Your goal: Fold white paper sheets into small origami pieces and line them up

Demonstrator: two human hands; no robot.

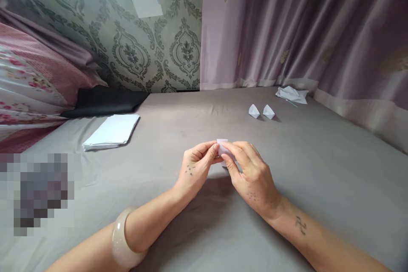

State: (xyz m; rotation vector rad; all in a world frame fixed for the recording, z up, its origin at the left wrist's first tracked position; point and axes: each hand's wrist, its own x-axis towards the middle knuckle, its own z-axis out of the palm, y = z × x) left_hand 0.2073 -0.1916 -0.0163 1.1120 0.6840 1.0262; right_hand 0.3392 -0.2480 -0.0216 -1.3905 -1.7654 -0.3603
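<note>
A small piece of folded white paper [222, 146] is held up between my two hands, above the grey sheet. My left hand [198, 163] pinches its left edge between thumb and fingers. From the right, my right hand [250, 170] grips the same paper with thumb and forefinger. Fingers cover much of the paper, so its full shape is hidden. Beyond my hands, two small folded white paper shapes [254, 111] stand side by side on the sheet.
A stack of white paper [111, 131] lies at the left on the grey sheet [178, 123]. Behind it is a black cloth-like item [108, 101]. More folded white paper [291, 94] is piled at the back right, near the curtain [255, 29]. A blurred-out patch [41, 191] covers something at lower left.
</note>
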